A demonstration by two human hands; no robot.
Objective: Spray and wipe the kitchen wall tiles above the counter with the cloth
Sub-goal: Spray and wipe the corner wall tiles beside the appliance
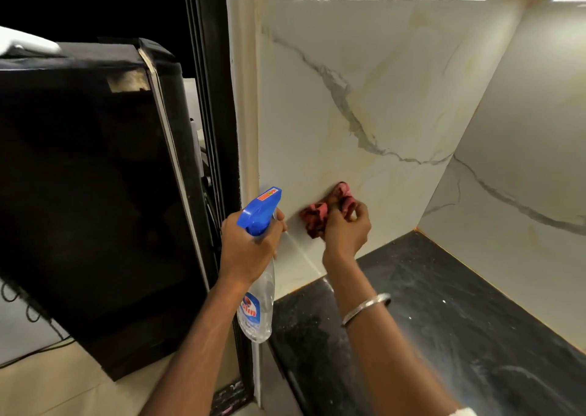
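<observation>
Right hand (345, 228) clutching the cloth (317, 215) to the wall tiles (364, 82) just above the counter (444, 288), left hand (247, 244) gripping the spray bottle (258, 304), I risk spraying my knuckles if I squeeze.

Red cloth (315, 219) bunched low against white veined wall tiles (364, 66); clear spray bottle (263, 288) — blue head — upright.

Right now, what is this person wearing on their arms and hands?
No gloves on the left hand or right hand; both forearms bare. A plain silver bangle circles the right wrist. White fabric, perhaps a sleeve, shows at the frame's bottom.
</observation>
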